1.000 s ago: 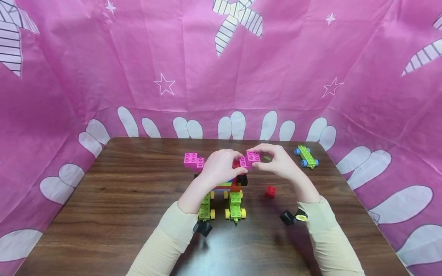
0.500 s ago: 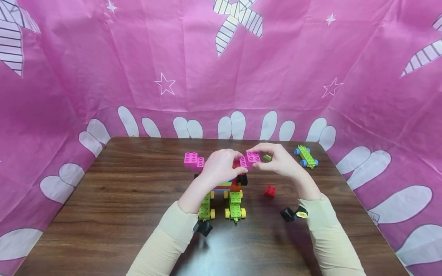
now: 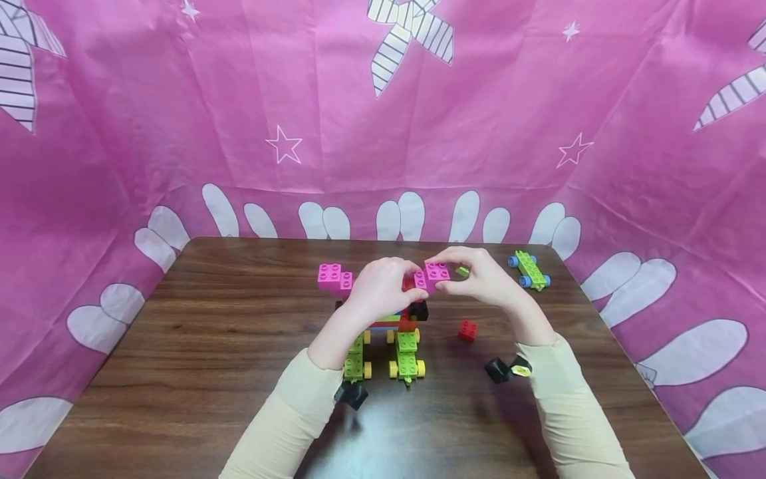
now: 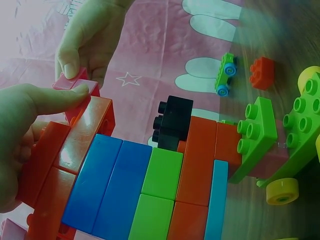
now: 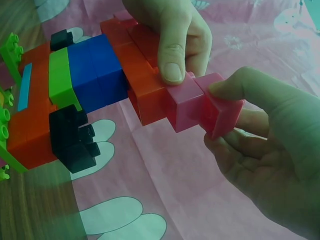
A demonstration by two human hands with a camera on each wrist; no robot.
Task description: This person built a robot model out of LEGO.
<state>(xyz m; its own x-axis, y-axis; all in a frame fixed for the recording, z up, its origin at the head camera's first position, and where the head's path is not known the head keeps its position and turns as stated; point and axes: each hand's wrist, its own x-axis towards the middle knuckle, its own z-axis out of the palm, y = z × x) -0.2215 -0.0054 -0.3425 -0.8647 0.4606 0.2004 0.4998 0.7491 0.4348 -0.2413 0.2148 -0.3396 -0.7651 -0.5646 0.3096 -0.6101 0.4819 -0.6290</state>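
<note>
A tall figure of toy building bricks stands on green wheeled bases (image 3: 407, 356). Its body stacks blue bricks (image 4: 120, 185), light green bricks (image 4: 162, 175) and red bricks (image 4: 200, 160), with a black brick (image 5: 72, 137) sticking out at the side. Across the top, my left hand (image 3: 383, 287) grips the red bricks, its thumb lying by the inner pink brick (image 5: 185, 105). My right hand (image 3: 481, 279) pinches the outer pink brick (image 5: 222, 107) between thumb and fingers, right against the inner one. Another pair of pink bricks (image 3: 330, 276) juts out at the top left.
On the wooden table (image 3: 209, 352), a loose red brick (image 3: 468, 330) lies right of the figure. A green wheeled base with blue wheels (image 3: 529, 271) is at the back right. A small green piece (image 3: 463, 271) shows behind the right hand. Pink cloth (image 3: 347, 153) hangs behind.
</note>
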